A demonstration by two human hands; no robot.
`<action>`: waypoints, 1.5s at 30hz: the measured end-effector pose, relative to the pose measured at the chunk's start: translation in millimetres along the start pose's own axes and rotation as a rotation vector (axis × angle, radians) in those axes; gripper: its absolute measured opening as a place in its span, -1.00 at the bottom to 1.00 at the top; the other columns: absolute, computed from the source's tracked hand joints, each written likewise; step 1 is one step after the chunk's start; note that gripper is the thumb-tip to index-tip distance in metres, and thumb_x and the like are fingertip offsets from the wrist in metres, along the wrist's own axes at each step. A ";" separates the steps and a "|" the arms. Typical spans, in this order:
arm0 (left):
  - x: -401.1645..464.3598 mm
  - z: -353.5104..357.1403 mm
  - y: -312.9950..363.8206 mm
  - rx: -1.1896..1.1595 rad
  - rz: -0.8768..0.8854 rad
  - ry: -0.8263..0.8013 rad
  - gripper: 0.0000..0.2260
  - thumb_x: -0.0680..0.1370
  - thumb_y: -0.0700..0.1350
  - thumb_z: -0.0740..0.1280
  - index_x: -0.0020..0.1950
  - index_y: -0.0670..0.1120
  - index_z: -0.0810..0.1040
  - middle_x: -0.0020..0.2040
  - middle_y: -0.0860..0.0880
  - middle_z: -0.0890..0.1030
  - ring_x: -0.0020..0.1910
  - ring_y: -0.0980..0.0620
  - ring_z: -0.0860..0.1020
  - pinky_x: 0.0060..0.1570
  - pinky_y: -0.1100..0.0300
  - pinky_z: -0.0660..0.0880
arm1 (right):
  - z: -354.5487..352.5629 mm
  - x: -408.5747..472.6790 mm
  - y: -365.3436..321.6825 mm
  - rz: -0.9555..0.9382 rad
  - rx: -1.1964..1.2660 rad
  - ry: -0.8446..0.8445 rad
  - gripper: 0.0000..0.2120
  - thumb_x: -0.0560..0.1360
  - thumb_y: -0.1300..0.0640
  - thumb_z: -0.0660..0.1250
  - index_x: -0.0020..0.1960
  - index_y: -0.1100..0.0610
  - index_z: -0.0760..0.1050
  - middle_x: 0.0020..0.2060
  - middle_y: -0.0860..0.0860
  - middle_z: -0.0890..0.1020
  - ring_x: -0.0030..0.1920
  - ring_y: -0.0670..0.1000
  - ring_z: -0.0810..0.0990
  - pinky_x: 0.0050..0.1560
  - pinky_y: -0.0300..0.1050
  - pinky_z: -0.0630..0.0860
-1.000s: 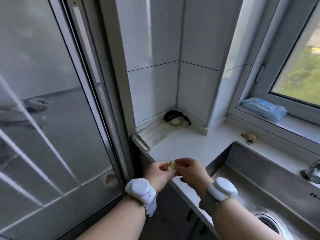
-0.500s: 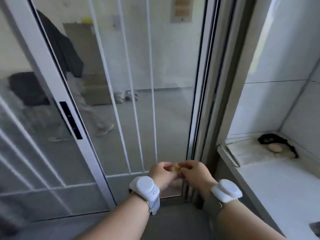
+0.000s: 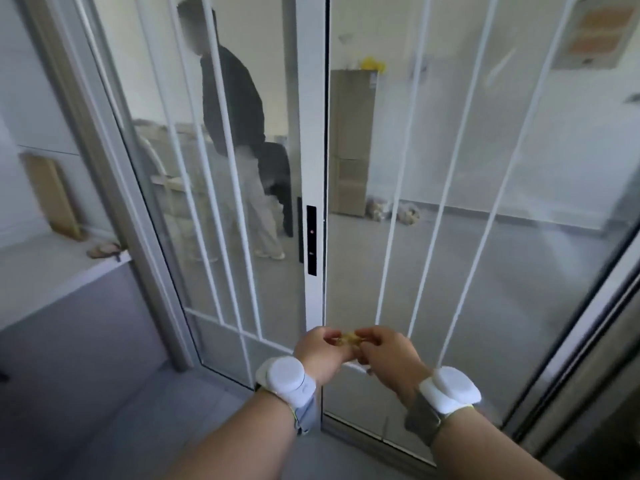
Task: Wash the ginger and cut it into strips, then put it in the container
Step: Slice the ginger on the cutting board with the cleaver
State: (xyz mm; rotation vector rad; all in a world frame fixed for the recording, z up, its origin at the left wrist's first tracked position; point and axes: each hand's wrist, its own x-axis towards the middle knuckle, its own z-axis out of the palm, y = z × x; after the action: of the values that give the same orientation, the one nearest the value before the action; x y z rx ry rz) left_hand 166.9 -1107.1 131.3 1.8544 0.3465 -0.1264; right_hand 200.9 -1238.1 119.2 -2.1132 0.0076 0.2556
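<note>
Holding the ginger (image 3: 349,338) between both hands, you have it out in front of you at about waist height, facing a sliding glass door (image 3: 450,220) with thin white bars. Your left hand (image 3: 323,353) curls its fingers and thumb round the left end of the small yellowish piece; your right hand (image 3: 388,358) pinches the right end, its fingers bent down over it. The two hands meet at the ginger, so only a small knobbly part of it shows between them. Each of your wrists carries a white round device (image 3: 284,378) on a strap. Through the glass you can see another person (image 3: 235,133) in a dark top and pale trousers standing in the next room, with a tall brown cabinet (image 3: 351,140) against the far wall. At your left, a pale countertop (image 3: 45,268) has a wooden board (image 3: 52,195) leaning on the wall.
</note>
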 end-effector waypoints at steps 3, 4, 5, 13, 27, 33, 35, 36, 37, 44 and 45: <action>7.3 -20.7 2.0 -0.004 -0.008 0.074 -0.74 0.40 -0.02 0.50 0.01 0.07 0.50 -0.15 0.11 0.60 -0.13 0.06 0.63 0.00 0.15 0.59 | 12.3 16.6 -22.6 -0.062 -0.022 -0.074 -0.71 0.49 0.24 0.27 0.11 0.01 0.64 -0.09 0.02 0.71 -0.01 0.07 0.67 0.09 0.05 0.61; 9.4 -26.4 4.7 -0.025 -0.005 0.097 -0.78 0.42 -0.05 0.48 -0.05 0.07 0.48 -0.18 0.11 0.59 -0.15 0.05 0.61 -0.03 0.16 0.58 | 16.0 22.7 -29.8 -0.081 -0.031 -0.097 -0.70 0.49 0.25 0.27 0.13 0.02 0.63 -0.09 0.01 0.71 -0.03 0.04 0.67 0.09 0.02 0.61; 10.5 -31.8 7.7 -0.056 -0.001 0.117 -0.80 0.43 -0.08 0.47 -0.08 0.08 0.47 -0.19 0.11 0.58 -0.17 0.05 0.60 -0.08 0.19 0.57 | 20.1 28.7 -36.1 -0.103 -0.032 -0.115 -0.69 0.49 0.26 0.27 0.14 0.03 0.63 -0.09 0.01 0.71 -0.04 0.04 0.67 0.09 0.01 0.61; 28.7 -67.2 10.4 -0.245 -0.053 0.359 -0.68 0.46 -0.12 0.42 0.19 -0.04 0.52 -0.10 -0.02 0.64 -0.18 0.06 0.60 -0.20 0.24 0.57 | 52.0 71.2 -80.6 -0.271 -0.034 -0.254 -0.68 0.42 0.20 0.28 0.13 0.00 0.60 0.00 0.01 0.69 0.06 0.09 0.65 0.17 0.14 0.57; 26.0 -151.9 -24.7 -0.306 -0.076 0.699 -0.70 0.49 -0.16 0.32 0.22 -0.03 0.49 -0.05 -0.13 0.62 -0.19 -0.05 0.58 -0.33 0.23 0.47 | 143.4 73.7 -151.9 -0.589 -0.135 -0.557 -0.72 0.49 0.26 0.28 0.03 -0.08 0.62 -0.02 0.01 0.68 0.01 0.04 0.64 0.09 0.00 0.60; 38.7 -216.8 -53.8 -0.287 -0.088 0.799 -0.69 0.48 -0.11 0.36 0.22 -0.02 0.45 -0.01 -0.07 0.59 -0.09 -0.03 0.61 -0.16 0.16 0.58 | 208.7 80.2 -187.0 -0.643 -0.161 -0.556 -0.69 0.57 0.15 0.29 0.31 0.03 0.49 0.20 -0.02 0.57 0.21 0.00 0.54 0.22 -0.17 0.47; 42.6 -241.0 -62.6 -0.255 -0.087 0.830 -0.68 0.48 -0.09 0.37 0.21 0.01 0.43 0.03 -0.06 0.57 -0.06 -0.01 0.59 -0.08 0.11 0.59 | 231.7 82.3 -199.9 -0.696 -0.173 -0.579 -0.68 0.59 0.16 0.26 0.34 0.05 0.48 0.22 -0.02 0.56 0.20 -0.03 0.54 0.23 -0.18 0.47; 44.3 -258.4 -66.8 -0.248 -0.084 0.840 -0.68 0.48 -0.10 0.38 0.20 0.00 0.42 0.02 -0.06 0.57 -0.07 -0.01 0.59 -0.08 0.11 0.59 | 246.9 82.9 -209.4 -0.702 -0.185 -0.603 -0.69 0.59 0.18 0.24 0.31 0.04 0.50 0.20 -0.02 0.58 0.18 -0.03 0.55 0.22 -0.18 0.48; 45.3 -267.8 -69.7 -0.244 -0.088 0.847 -0.68 0.48 -0.11 0.37 0.20 0.00 0.42 0.01 -0.05 0.57 -0.07 -0.01 0.59 -0.08 0.10 0.59 | 255.0 83.1 -214.0 -0.698 -0.198 -0.621 -0.70 0.59 0.19 0.23 0.29 0.03 0.51 0.18 -0.02 0.59 0.17 -0.03 0.55 0.21 -0.17 0.49; 61.9 -381.0 -114.0 -0.254 -0.159 0.905 -0.67 0.49 -0.09 0.39 0.22 -0.02 0.40 -0.01 -0.07 0.58 -0.09 -0.02 0.61 -0.17 0.15 0.57 | 368.4 93.8 -273.9 -0.686 -0.191 -0.716 -0.65 0.56 0.27 0.21 0.30 0.05 0.52 0.16 -0.01 0.59 0.18 -0.03 0.55 0.21 -0.21 0.47; 65.1 -390.8 -118.6 -0.261 -0.166 0.905 -0.66 0.49 -0.09 0.40 0.22 -0.02 0.40 -0.02 -0.08 0.59 -0.08 -0.04 0.61 -0.16 0.13 0.57 | 378.1 94.7 -278.0 -0.683 -0.188 -0.733 -0.64 0.57 0.28 0.21 0.31 0.05 0.51 0.16 -0.01 0.59 0.16 -0.04 0.55 0.20 -0.22 0.48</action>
State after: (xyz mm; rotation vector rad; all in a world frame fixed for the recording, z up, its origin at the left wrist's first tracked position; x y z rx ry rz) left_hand 158.9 -693.7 126.5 1.5246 1.0820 0.6392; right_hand 255.6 -763.1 143.8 -1.9548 -1.1757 0.6071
